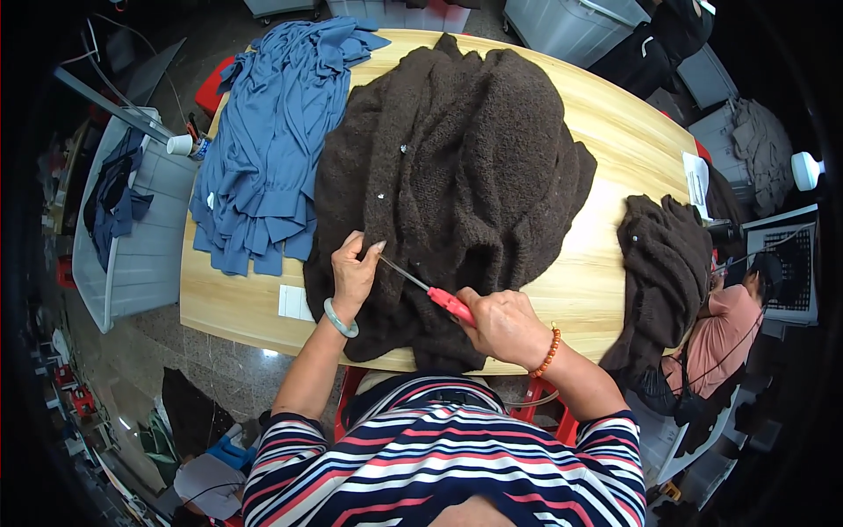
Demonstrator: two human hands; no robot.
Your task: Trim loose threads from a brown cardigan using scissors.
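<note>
Pinching the dark brown sweater (492,149) at its front strip, the left hand (353,268) has thumb and forefinger pressed together right by the tip of a hand tool (452,306); whether a small part also sits between those 2 fingertips I cannot tell. The right hand (507,325) is closed in a fist around the tool's red handle, its thin metal shaft slanting up and left over the knit to the left fingertips. The sweater lies heaped across the middle of the wooden table (606,230), its lower end reaching the near edge; 2 small shiny buttons (403,149) show on it above the left hand. Blue clothes (279,132) lie piled just beside it on the left; a white card (295,302) rests below them; another brown garment (663,272) hangs over the table's right edge.
</note>
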